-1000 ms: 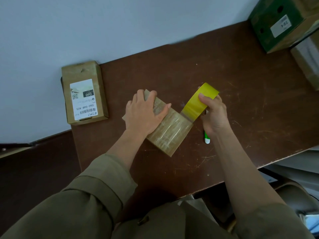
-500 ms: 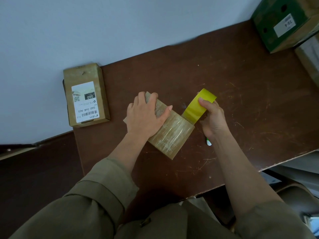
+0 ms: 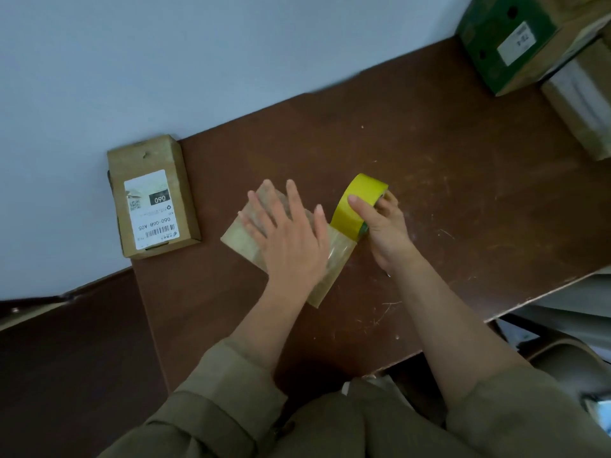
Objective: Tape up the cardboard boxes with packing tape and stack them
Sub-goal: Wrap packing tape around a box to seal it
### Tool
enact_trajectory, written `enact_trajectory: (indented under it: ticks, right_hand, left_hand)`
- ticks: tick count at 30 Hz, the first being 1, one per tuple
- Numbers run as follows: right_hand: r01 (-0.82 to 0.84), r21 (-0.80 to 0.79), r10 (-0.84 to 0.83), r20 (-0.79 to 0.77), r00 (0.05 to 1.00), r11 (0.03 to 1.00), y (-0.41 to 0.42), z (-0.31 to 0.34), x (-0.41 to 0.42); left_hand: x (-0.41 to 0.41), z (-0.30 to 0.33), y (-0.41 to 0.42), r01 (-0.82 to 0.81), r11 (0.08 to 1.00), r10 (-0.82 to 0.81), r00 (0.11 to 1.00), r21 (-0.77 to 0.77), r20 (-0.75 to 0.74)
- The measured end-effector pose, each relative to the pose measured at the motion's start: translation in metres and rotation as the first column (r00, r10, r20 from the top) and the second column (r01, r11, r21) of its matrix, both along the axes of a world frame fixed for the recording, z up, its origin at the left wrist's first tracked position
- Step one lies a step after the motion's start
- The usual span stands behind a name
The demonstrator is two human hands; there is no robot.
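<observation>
A small brown cardboard box (image 3: 244,238), glossy with tape, lies at the middle of the dark wooden table (image 3: 446,180). My left hand (image 3: 291,236) lies flat on its top with fingers spread. My right hand (image 3: 380,223) grips a yellow roll of packing tape (image 3: 355,203) at the box's right end, where the tape meets the box. A second brown box with a white barcode label (image 3: 152,196) lies flat at the table's left corner against the wall.
A green and brown carton with a white label (image 3: 515,38) stands at the far right corner, and another wrapped box (image 3: 585,100) lies beside it. The table's near edge runs under my forearms. A chair (image 3: 568,361) shows at lower right.
My left hand has gone from curled over the box's far end to flat with fingers spread on its top. My right hand has brought the tape roll closer to the box.
</observation>
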State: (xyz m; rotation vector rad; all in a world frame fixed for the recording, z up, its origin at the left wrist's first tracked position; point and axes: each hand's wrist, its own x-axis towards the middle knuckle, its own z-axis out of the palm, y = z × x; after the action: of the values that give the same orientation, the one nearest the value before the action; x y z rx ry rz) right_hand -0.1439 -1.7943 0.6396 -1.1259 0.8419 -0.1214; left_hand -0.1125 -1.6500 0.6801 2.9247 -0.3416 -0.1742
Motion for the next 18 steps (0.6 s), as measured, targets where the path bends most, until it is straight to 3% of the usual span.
enact_trajectory:
  ticks: [6, 10, 15, 18]
  right_hand:
    - [0.004, -0.004, -0.004, -0.026, 1.0, 1.0, 0.003, -0.003, -0.005]
    - [0.004, -0.049, -0.002, 0.036, 0.999, 0.999, 0.004, -0.004, -0.001]
    - [0.028, -0.072, -0.027, 0.009, 1.0, 0.997, 0.008, -0.001, -0.003]
    - [0.068, 0.022, -0.069, 0.076, 0.995, 0.997, 0.004, 0.018, -0.002]
  left_hand:
    - [-0.01, -0.007, -0.008, 0.143, 0.984, -0.142, 0.99, 0.109, -0.012]
    - [-0.01, -0.001, -0.031, -0.032, 0.993, 0.039, 0.998, 0.11, -0.059]
    - [-0.013, -0.006, -0.029, -0.047, 0.997, 0.051, 0.997, 0.061, -0.066]
    - [-0.011, 0.0, -0.029, -0.109, 0.993, 0.105, 0.993, -0.055, -0.058]
